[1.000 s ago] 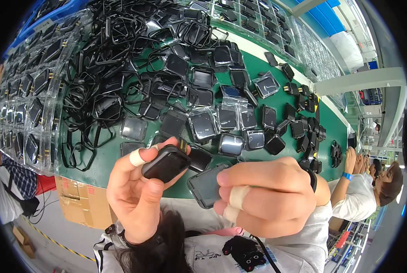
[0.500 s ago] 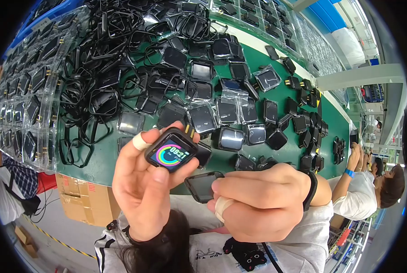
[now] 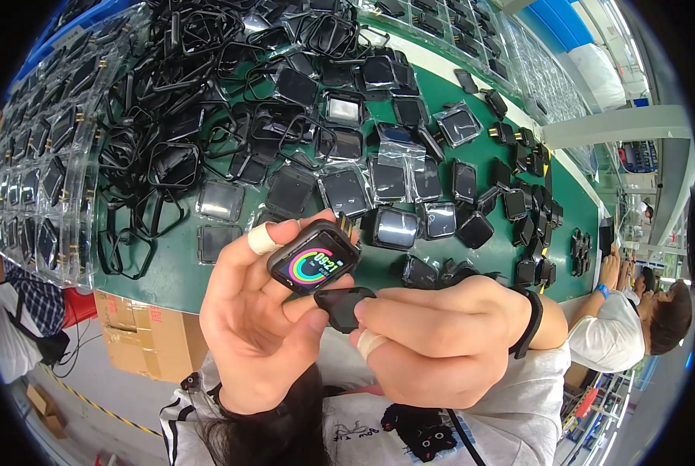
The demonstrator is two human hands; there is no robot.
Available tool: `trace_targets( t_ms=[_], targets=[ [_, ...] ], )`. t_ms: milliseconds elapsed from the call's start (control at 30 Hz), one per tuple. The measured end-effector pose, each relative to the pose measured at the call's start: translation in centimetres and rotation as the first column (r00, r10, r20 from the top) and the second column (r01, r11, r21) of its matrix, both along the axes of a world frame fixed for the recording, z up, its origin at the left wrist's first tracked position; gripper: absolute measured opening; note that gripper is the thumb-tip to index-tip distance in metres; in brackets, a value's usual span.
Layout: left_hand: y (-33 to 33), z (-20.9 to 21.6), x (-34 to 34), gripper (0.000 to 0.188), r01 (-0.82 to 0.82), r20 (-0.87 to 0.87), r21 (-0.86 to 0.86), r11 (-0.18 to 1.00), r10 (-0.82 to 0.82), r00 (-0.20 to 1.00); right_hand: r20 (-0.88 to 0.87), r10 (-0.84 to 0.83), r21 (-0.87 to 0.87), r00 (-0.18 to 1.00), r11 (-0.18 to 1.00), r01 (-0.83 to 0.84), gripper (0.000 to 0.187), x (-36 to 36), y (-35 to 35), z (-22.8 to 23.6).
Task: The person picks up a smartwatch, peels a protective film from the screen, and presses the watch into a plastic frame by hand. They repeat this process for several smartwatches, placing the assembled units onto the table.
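Note:
My left hand [image 3: 258, 342] is closed on a strapless black smartwatch [image 3: 314, 260], its lit screen showing coloured rings and facing up. Two gold-coloured prongs stick out at the watch's upper right. Between the fingertips of my right hand [image 3: 448, 334] is a thin dark square cover [image 3: 341, 309] with rounded corners. That cover sits just below the watch, tilted, its upper edge close to the watch's lower edge. My left thumb tip lies at the cover's left side; whether it presses on it I cannot tell.
Black square frames [image 3: 173, 167] are heaped on the green table [image 3: 161, 287] at the left. Wrapped watch units [image 3: 344, 190] lie in the middle, dark pieces [image 3: 518, 202] at the right. Clear trays [image 3: 48, 179] stand left. Another person's arm [image 3: 592, 307] is at the far right.
The watch has shifted a little right, and my left thumb has come off its face. My right hand has tilted the cover and brought it closer to the watch.

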State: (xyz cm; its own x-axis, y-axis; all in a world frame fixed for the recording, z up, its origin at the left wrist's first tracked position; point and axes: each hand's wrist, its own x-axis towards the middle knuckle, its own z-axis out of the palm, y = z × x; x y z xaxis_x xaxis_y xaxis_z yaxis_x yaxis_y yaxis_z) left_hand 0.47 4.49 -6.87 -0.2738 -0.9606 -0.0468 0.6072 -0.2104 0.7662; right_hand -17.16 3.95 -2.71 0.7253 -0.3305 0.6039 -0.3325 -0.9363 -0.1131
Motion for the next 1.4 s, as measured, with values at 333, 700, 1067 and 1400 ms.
trace_targets(
  t_ms=[333, 700, 1067, 1400],
  targets=[
    [0.1, -0.5, -0.1, 0.056, 0.011, 0.065, -0.017, 1.0, -0.01, 0.998, -0.206, 0.074, -0.166, 0.976, 0.98, -0.11, 0.014, 0.1, 0.0, 0.0],
    [-0.2, -1.0, -0.3, 0.049, -0.027, -0.007, 0.016, 0.999, 0.027, 1.0, -0.102, 0.03, -0.032, 0.994, 0.999, -0.033, 0.003, 0.2, 0.3, -0.3],
    [-0.6, -1.6, 0.0, 0.045, -0.067, -0.028, 0.079, 0.995, 0.069, 0.997, 0.161, -0.102, 0.309, 0.982, 0.95, 0.048, 0.014, -1.0, -0.8, 1.4],
    [-0.4, -1.9, -0.1, 0.046, -0.008, 0.001, 0.061, 0.998, 0.008, 1.0, 0.158, -0.515, 0.8, 0.842, 0.567, 0.197, 0.034, -1.6, -1.8, 3.8]
  ],
)
